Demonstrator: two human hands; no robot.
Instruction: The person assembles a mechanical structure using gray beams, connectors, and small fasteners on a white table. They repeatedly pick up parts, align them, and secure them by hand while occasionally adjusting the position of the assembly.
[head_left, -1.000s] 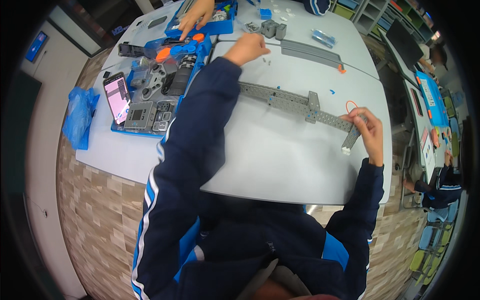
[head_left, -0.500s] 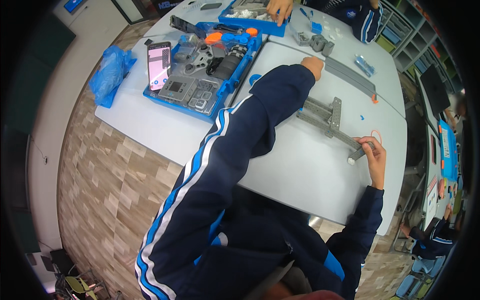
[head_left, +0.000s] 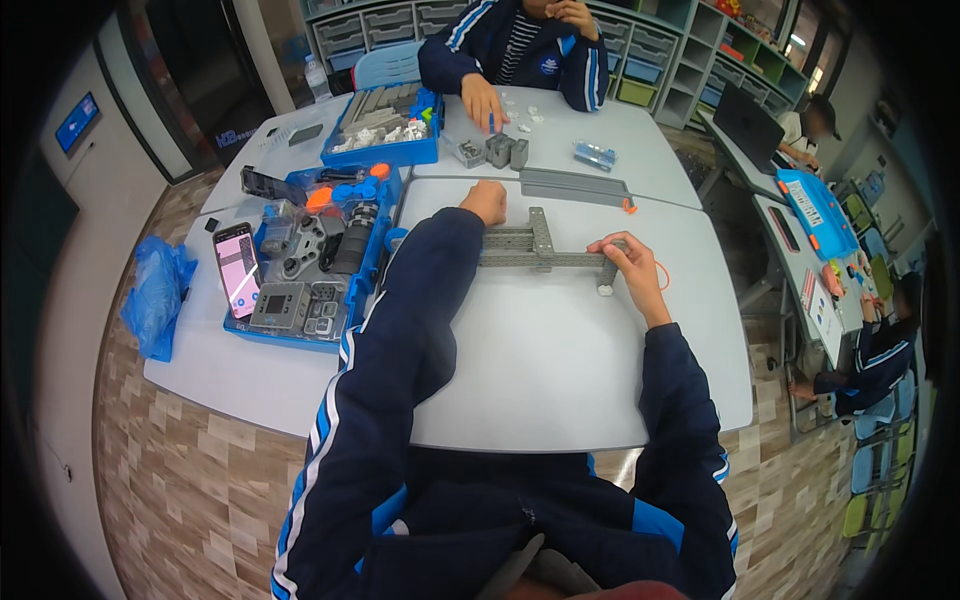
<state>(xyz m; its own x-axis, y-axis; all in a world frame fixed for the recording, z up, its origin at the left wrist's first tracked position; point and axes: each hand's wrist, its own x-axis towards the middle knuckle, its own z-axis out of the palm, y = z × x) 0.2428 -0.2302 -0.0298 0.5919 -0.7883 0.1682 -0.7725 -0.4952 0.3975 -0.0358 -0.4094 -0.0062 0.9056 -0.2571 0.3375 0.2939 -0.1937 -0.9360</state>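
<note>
A grey perforated-beam assembly (head_left: 572, 260), with a short crosspiece standing up near its middle, lies over the white table. My right hand (head_left: 635, 272) pinches the short beam at its right end between thumb and fingers. A small white piece (head_left: 605, 290) sits at the lower tip of that short beam. My left hand (head_left: 486, 201) is curled, just beyond the assembly's left part. The left sleeve covers that end, and whatever the curled fingers hold is hidden.
To the left, a blue kit tray (head_left: 345, 315) holds a controller, a grey module and wheels. A phone (head_left: 238, 270) leans on it, near a blue plastic bag (head_left: 158, 300). Grey channel strips (head_left: 575, 186) lie beyond my hands. Opposite, a person's hand (head_left: 483, 103) reaches toward grey blocks (head_left: 507, 151).
The view has tilted up and swung, so more of the person opposite shows. That person's hand has moved from the far tray to the grey blocks. My right hand still grips the beam.
</note>
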